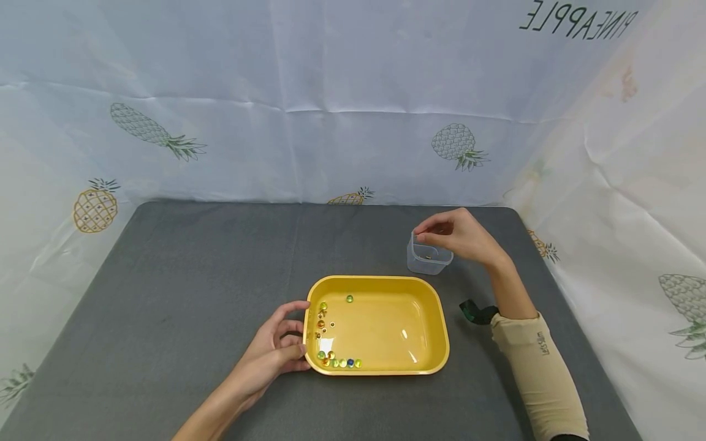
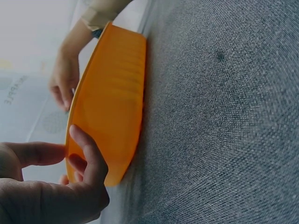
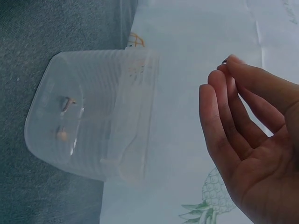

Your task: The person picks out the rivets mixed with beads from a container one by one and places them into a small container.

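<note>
My left hand [image 1: 273,346] holds the left end of a yellow tray [image 1: 380,324], its thumb and fingers at the rim. Glass marbles [image 1: 343,362] lie along the tray's near and left sides, mostly green and amber with a blue one. Among them are several small gold-coloured metal pieces [image 1: 332,324], some with a hole. Above a clear plastic container [image 1: 427,267], my right hand [image 1: 463,236] pinches a small dark piece [image 3: 224,61] between thumb and fingertips; its exact kind is hidden. Inside the container, small metal pieces [image 3: 67,103] show blurred through the wall.
Both containers stand on a grey cloth-covered table [image 1: 193,294], the clear one behind the tray's right end. A pineapple-print curtain [image 1: 331,73] hangs behind and at the sides. A dark strap [image 1: 477,313] sticks out from the right wrist, near the sleeve [image 1: 543,376].
</note>
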Motion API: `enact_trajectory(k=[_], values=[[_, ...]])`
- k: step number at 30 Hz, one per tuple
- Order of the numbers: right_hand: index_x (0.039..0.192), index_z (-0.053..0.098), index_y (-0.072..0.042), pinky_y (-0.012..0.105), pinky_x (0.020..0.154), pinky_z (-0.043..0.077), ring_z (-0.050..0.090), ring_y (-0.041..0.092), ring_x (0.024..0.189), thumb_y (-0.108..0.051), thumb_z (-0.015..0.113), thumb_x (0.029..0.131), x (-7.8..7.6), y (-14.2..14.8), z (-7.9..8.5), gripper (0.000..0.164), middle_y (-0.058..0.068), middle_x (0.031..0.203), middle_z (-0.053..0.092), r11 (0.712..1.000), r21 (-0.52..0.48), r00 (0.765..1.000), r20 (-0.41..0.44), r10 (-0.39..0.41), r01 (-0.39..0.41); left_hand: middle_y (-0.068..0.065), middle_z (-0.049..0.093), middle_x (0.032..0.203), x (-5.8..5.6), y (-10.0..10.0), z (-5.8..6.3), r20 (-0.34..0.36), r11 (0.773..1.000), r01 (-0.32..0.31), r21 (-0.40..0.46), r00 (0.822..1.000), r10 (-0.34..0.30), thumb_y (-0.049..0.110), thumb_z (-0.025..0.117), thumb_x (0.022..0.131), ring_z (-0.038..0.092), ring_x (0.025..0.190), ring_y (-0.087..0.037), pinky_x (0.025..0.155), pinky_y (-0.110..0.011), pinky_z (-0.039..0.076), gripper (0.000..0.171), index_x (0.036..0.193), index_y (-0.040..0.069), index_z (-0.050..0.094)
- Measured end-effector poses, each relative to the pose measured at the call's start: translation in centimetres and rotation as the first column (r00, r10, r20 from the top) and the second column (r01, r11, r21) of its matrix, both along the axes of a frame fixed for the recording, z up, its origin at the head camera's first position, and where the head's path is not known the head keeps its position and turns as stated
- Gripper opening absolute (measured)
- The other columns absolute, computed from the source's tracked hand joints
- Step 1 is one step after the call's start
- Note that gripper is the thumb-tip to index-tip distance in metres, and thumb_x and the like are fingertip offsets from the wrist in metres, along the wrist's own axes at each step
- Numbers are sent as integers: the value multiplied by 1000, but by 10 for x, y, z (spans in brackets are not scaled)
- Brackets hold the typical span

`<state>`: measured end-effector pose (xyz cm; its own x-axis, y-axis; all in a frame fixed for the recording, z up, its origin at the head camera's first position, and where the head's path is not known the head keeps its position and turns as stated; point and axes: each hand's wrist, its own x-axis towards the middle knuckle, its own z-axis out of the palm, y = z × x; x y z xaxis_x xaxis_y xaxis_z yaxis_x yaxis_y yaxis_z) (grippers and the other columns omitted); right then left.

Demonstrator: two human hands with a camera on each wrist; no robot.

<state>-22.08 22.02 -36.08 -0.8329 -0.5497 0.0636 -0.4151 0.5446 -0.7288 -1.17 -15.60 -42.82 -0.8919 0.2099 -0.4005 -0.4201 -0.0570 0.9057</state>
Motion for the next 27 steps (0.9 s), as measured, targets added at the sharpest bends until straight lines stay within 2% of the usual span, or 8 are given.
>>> enact_trajectory(k=[15,22,27], values=[[117,81,-1,20,80,62,75,9,88,-13,78,100,-9,9,-14,21,15,112,82,999,29,999,4,-42,42,-15,53,124,0,-1,0,-3,1000,4,1,1000,-4,-5,64,93,68,95,-21,79,-36,65,77,161,16,36],[118,81,-1,15,81,59,76,40,97,-12,77,101,-12,11,-22,21,16,113,81,994,80,997,-5,-72,72,-14,53,123,0,-1,0,-1,1000,-2,2,1000,2,-5,64,92,67,94,-20,79,-36,65,77,161,16,36],[117,81,-2,15,80,58,77,39,98,-11,76,101,-15,12,-27,19,16,112,81,991,104,997,-13,-79,79,-14,52,123,0,0,-1,2,1000,-6,2,1000,6,-5,64,92,67,94,-20,79,-36,65,78,161,16,36]])
